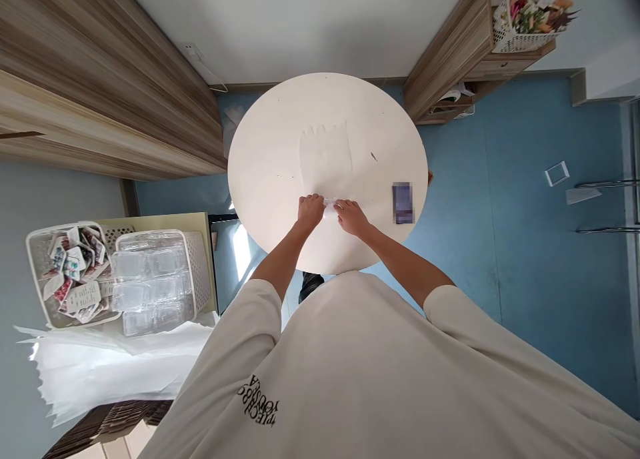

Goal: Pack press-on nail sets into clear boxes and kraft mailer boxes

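A thin white sheet [326, 155] with a wavy far edge lies flat on the round cream table [265, 132]. At its near end is a small whitish rolled bundle [330, 209], and what is inside it cannot be made out. My left hand [311, 211] grips the bundle's left end with curled fingers. On the opposite end, my right hand [351, 217] has its fingers bent and pressed against the roll. Both hands rest low, close to the tabletop, with a short length of the bundle showing between them.
A blurred dark purple rectangle [403, 203] lies at the table's right. To my left stand a basket of clear plastic boxes [153, 279], a basket of small printed packets [77, 272] and stacked white sheets [115, 365]. Wooden cabinets [125, 79] flank the table.
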### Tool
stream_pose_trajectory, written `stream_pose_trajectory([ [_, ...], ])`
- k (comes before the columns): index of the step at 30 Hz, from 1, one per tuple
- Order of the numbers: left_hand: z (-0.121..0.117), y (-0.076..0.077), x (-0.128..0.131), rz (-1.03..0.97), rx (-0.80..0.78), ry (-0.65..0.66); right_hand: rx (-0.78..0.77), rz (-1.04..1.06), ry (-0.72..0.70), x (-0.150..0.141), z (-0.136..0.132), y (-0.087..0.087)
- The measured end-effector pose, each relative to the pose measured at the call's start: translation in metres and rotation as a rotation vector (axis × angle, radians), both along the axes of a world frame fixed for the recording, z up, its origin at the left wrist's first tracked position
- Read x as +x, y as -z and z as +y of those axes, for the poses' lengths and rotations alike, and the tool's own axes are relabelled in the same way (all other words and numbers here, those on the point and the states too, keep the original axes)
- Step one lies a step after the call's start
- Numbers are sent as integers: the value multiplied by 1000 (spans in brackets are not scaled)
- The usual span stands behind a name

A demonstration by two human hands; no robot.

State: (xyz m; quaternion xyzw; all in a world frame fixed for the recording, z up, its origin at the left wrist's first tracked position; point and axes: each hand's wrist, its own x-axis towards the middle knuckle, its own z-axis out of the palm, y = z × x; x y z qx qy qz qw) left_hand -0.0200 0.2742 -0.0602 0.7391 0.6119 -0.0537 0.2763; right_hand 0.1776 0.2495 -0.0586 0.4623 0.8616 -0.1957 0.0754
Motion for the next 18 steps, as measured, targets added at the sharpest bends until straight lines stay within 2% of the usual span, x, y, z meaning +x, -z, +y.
stream_pose_trajectory([
  [3,-6,-1,-1,6,105,-7,-7,6,4,-1,1,1],
  [6,-20,0,-1,-25,210,109,-1,26,11,-2,2,3],
  [9,-33,4,1,-70,180,224,-3,49,15,-2,3,6],
  [13,-40,11,2,-56,162,221,-5,67,15,-1,4,10],
  [18,-35,19,2,-65,200,221,8,80,13,0,5,15],
])
